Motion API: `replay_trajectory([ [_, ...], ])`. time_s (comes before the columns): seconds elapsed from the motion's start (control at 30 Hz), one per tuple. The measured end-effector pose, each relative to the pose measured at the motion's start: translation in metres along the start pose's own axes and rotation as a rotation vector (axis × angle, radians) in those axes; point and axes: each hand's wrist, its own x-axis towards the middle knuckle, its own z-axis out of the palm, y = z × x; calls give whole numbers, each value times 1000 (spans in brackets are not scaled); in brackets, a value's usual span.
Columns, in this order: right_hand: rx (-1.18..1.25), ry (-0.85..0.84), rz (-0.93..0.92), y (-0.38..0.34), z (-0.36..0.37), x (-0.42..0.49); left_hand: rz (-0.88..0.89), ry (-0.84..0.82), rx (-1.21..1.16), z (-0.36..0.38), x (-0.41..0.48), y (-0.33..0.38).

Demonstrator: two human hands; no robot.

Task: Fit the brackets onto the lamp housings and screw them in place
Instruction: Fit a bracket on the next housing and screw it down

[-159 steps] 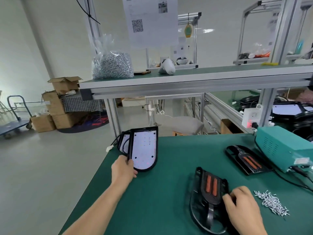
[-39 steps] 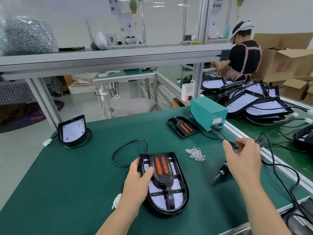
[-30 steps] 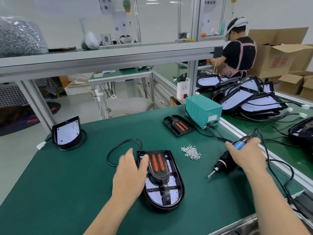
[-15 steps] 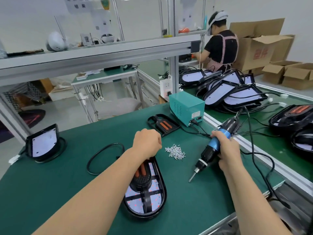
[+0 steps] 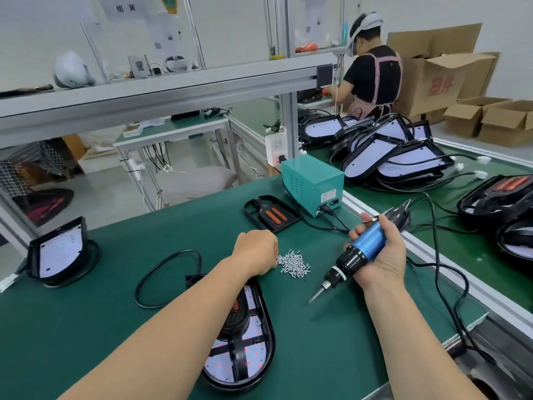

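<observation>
Both hands have moved on: our left hand (image 5: 255, 251), off the lamp housing (image 5: 245, 339) on the worktop (image 5: 86, 327), now curls at the screws (image 5: 292, 263), our right hand (image 5: 377, 255) clamps the screwdriver (image 5: 356, 255), so fastening the bracket (image 5: 236, 321) looks imminent.

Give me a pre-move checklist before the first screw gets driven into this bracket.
1. Driver in hand: ok. The right hand grips the electric screwdriver, bit pointing down at the mat.
2. Screw picked up: cannot tell. The left hand is closed at the edge of the screw pile; its fingertips are hidden.
3. Bracket seated on the lamp housing: cannot tell. The left forearm covers most of the bracket.
4. Housing steadied: not ok. Neither hand holds it.
5. Driver cord free: ok. It trails slack to the green power box.
</observation>
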Motion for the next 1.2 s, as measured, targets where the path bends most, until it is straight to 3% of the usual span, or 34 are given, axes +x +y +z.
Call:
replay_trajectory([
  [0.27,58,-19,84,-5,-1,0,101,77,-38,4,-6,-3],
  [0.57,152,136,-53,2,34,-17,89,184,-676,-6,-43,-14],
  [0.77,150,107,-178,-2,70,-41,111,204,-1062,-12,-90,-22],
  [1.2,-3,-54,-275,17,113,-91,70,224,-1378,-9,-146,-28],
])
